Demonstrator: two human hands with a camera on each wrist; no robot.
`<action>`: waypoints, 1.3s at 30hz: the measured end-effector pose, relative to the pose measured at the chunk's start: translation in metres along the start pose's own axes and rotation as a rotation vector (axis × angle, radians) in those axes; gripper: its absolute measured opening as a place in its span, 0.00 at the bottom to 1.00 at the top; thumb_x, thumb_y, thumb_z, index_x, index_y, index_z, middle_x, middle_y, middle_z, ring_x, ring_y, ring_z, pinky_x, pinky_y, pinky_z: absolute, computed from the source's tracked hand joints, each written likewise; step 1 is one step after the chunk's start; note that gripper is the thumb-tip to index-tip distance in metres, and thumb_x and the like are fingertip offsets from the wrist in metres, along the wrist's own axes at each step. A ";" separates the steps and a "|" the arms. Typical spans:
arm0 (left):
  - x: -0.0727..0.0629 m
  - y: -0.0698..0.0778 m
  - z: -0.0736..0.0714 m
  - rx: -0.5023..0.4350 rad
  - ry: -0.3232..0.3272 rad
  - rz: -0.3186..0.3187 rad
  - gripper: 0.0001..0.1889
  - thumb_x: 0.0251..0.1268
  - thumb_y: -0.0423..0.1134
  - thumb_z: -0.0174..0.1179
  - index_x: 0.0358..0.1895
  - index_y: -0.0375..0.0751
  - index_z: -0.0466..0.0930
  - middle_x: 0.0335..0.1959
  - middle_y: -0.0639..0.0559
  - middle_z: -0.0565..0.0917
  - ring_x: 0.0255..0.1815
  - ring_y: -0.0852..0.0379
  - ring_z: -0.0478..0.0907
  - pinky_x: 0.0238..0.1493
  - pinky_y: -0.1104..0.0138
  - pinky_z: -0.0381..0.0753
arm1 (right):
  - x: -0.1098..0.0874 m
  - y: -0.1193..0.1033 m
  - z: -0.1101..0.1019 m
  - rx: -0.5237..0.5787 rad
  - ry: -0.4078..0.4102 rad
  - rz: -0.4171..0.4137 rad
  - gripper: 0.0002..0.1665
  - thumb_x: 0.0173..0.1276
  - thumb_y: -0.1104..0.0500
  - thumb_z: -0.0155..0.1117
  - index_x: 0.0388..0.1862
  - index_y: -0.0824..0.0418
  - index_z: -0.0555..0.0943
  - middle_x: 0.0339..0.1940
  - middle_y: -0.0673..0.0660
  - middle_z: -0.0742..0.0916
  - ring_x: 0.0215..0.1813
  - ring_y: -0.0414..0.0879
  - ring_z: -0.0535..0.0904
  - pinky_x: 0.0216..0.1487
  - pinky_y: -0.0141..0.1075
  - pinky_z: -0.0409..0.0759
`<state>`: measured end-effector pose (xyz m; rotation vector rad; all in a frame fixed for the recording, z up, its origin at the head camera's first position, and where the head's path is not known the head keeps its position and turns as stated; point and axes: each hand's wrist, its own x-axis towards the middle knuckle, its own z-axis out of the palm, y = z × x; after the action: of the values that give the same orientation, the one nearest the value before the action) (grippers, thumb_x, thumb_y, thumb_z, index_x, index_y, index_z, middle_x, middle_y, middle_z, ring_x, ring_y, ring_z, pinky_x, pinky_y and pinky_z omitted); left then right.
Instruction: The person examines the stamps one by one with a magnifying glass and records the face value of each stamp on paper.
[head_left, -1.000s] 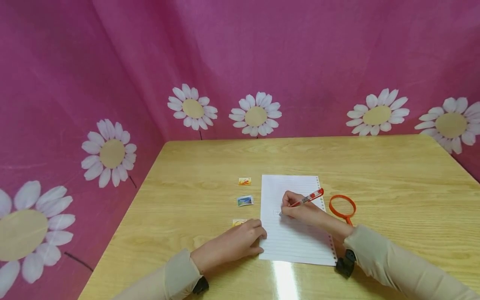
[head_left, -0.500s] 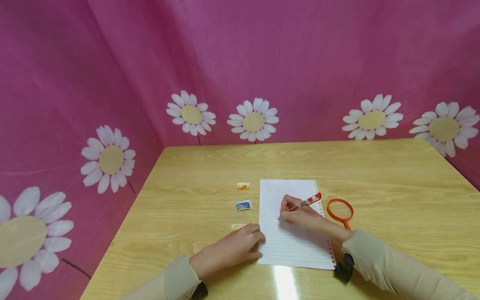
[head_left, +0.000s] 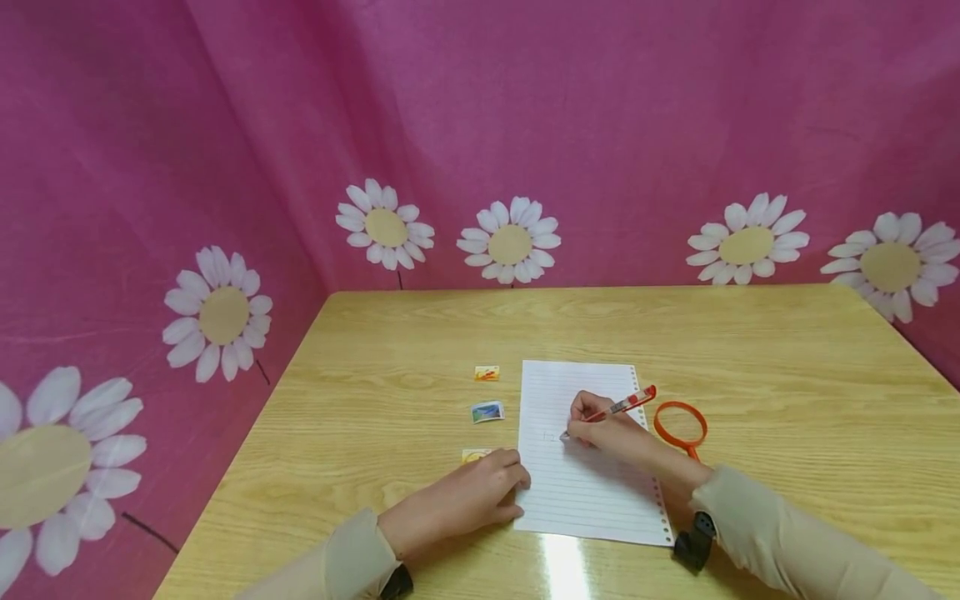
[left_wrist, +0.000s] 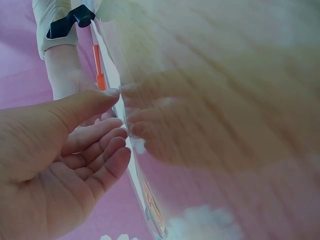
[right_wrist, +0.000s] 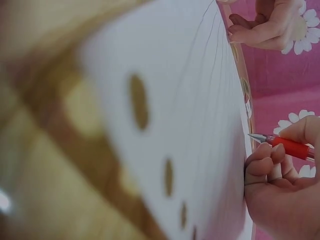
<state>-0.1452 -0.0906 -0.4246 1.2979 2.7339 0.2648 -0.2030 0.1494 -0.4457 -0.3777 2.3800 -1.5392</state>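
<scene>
A lined sheet of paper with punched holes down its right side lies on the table. My right hand pinches a red pen, its tip at the paper beside a few small faint marks. In the right wrist view the fingers curl round the pen's red grip, close behind the metal tip. My left hand rests at the sheet's left edge, fingertips touching it. The left wrist view shows that hand with loosely bent fingers and nothing between thumb and fingers.
Left of the sheet, stamp-like pictures stand in a column: a yellow one, a blue one and another yellow one partly behind my left hand. An orange magnifying glass lies right of the sheet, its handle partly behind my right forearm.
My right hand has shifted slightly right along the line with the pen, and more of the faint marks show. The left hand stays at the paper's edge. The head view has tilted slightly.
</scene>
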 end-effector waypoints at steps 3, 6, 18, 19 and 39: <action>-0.001 0.000 0.000 0.005 0.001 0.004 0.09 0.63 0.42 0.67 0.42 0.44 0.82 0.37 0.57 0.76 0.34 0.68 0.67 0.38 0.79 0.71 | 0.000 0.000 0.000 0.007 -0.017 -0.007 0.07 0.58 0.67 0.57 0.32 0.66 0.69 0.18 0.48 0.72 0.21 0.36 0.64 0.24 0.27 0.59; -0.001 -0.001 0.001 0.014 -0.001 0.005 0.08 0.64 0.42 0.65 0.41 0.44 0.82 0.36 0.57 0.76 0.35 0.67 0.67 0.39 0.79 0.72 | 0.000 0.000 0.000 -0.014 -0.024 0.001 0.06 0.59 0.66 0.57 0.32 0.65 0.70 0.18 0.48 0.72 0.21 0.37 0.64 0.24 0.27 0.60; 0.000 0.000 0.000 -0.001 -0.011 -0.011 0.09 0.63 0.42 0.66 0.42 0.44 0.82 0.37 0.57 0.76 0.35 0.67 0.67 0.39 0.79 0.72 | 0.002 -0.001 0.000 -0.040 -0.048 -0.001 0.06 0.59 0.66 0.58 0.32 0.63 0.70 0.19 0.47 0.71 0.22 0.37 0.65 0.24 0.27 0.61; 0.000 0.000 0.000 -0.004 -0.012 -0.013 0.09 0.63 0.42 0.66 0.42 0.44 0.82 0.37 0.57 0.76 0.35 0.68 0.67 0.39 0.79 0.72 | 0.001 -0.002 0.000 -0.036 -0.047 -0.001 0.06 0.59 0.66 0.58 0.32 0.63 0.70 0.19 0.47 0.71 0.22 0.36 0.64 0.24 0.27 0.61; -0.001 0.001 0.000 -0.007 0.005 -0.004 0.09 0.63 0.42 0.66 0.42 0.42 0.82 0.38 0.55 0.77 0.36 0.66 0.69 0.40 0.78 0.73 | 0.000 0.002 -0.001 -0.062 -0.034 -0.028 0.07 0.63 0.65 0.59 0.35 0.64 0.70 0.21 0.48 0.72 0.24 0.36 0.65 0.25 0.27 0.61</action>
<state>-0.1441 -0.0907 -0.4249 1.2922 2.7367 0.2781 -0.2037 0.1509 -0.4477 -0.4486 2.4101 -1.4619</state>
